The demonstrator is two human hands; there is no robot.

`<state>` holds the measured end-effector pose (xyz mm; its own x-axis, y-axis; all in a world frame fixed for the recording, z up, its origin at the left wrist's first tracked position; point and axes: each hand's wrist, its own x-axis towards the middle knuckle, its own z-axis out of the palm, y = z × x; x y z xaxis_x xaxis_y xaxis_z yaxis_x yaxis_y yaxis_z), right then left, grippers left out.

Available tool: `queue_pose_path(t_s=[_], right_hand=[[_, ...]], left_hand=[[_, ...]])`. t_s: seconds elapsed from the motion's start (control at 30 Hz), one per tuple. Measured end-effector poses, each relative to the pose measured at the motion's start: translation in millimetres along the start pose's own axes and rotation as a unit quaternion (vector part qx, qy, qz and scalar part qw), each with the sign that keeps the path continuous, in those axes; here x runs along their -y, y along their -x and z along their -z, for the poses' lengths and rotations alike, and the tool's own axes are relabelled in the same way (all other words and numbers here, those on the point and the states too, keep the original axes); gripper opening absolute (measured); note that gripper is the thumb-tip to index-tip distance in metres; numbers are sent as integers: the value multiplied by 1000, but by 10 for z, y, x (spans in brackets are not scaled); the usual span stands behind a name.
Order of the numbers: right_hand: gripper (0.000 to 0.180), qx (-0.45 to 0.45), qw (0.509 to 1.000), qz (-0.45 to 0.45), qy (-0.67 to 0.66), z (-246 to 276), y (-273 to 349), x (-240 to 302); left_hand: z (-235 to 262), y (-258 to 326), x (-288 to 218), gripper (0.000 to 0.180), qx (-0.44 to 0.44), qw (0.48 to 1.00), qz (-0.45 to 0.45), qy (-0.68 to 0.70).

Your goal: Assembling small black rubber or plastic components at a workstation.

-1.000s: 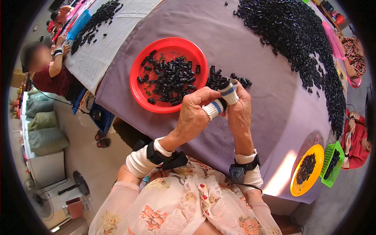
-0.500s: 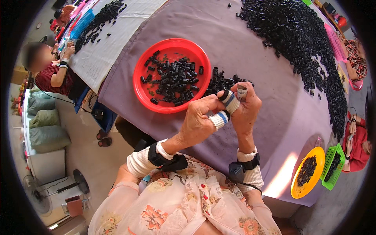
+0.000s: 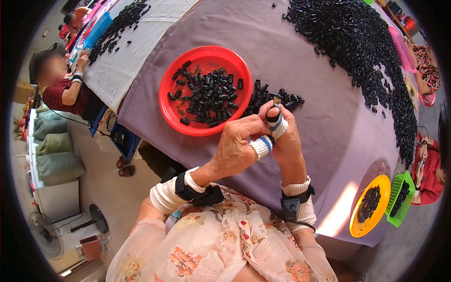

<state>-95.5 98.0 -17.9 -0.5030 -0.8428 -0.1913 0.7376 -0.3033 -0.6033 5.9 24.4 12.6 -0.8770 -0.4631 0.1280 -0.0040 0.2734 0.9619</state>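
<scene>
My left hand is closed in a pinch, its fingertips meeting the right hand's. Whatever it grips is hidden between the fingers. My right hand is closed too, and a small flat blade-like piece sticks up past its fingertips. Ribbed white covers with blue and black bands wrap both thumbs. Just beyond my hands lies a small heap of black plastic fittings. To its left, a red round basin holds more of these short black cylindrical parts.
A large pile of black fittings spreads over the table's far right. At the right edge are a yellow basin and a green basket, both with black pieces. A co-worker sits at the left by another pile; others work at right.
My right hand has turned and moved slightly left, so the blade-like piece now points up beyond the fingertips. The left hand stays almost in place.
</scene>
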Motion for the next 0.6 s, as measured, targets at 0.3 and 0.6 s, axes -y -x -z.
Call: queue_pose_path(t_s=[0.3,0.6], right_hand=[[14,-34,999,21,22,34,-11,-81],[12,-97,951,165,244,135,21,134]], left_hand=[[4,4,-10,11,1,1000,9,22],[-78,27,127,7,59,981,156,102]])
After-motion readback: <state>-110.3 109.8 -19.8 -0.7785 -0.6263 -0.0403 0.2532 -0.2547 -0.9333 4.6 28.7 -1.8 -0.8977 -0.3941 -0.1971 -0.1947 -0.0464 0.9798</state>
